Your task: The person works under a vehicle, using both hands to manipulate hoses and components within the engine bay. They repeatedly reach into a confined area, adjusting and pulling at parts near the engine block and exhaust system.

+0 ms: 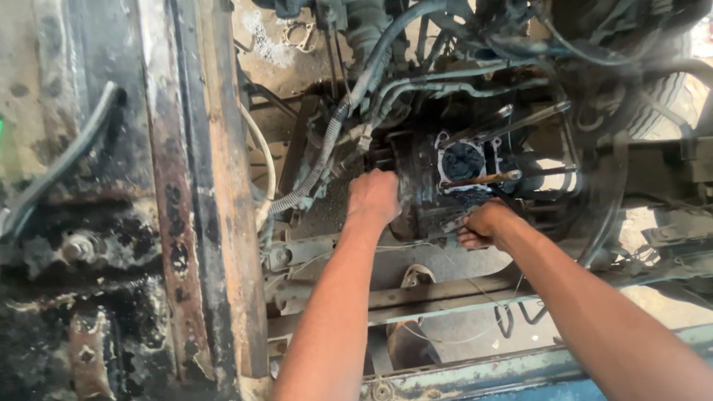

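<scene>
Fingers of the left hand [373, 197] curl forward against the left face of a dark, greasy engine housing [416, 186], knuckles toward the camera; the tips are hidden behind the hand, so whether they grip anything cannot be told. Fingers [466, 236] of the right hand [486, 224] are bunched together at the housing's lower right corner, pinching a small grey part that is too blurred to name.

Two bare forearms come up from the bottom edge, one to each hand. The housing sits between the two hands, touching both: its body lies just right of the left knuckles and just above the right fingertips. One round opening [462, 160] with a pale rim shows on its front face (a dark fan-like shape sits inside it). One rust-coloured rod [483, 179] crosses just below that opening, above the right hand, and two more slim metal rods [520, 119] slant above it.

One ribbed grey hose [327, 152] drops diagonally to the left of the left hand, beside one thin white cable [264, 156]. One broad rusty frame beam [200, 186] runs down the left side, with one large bolt [78, 246] well left of it. Two flat chassis bars [445, 293] cross beneath the forearms, and one blue-painted rail [483, 375] lies along the bottom.
</scene>
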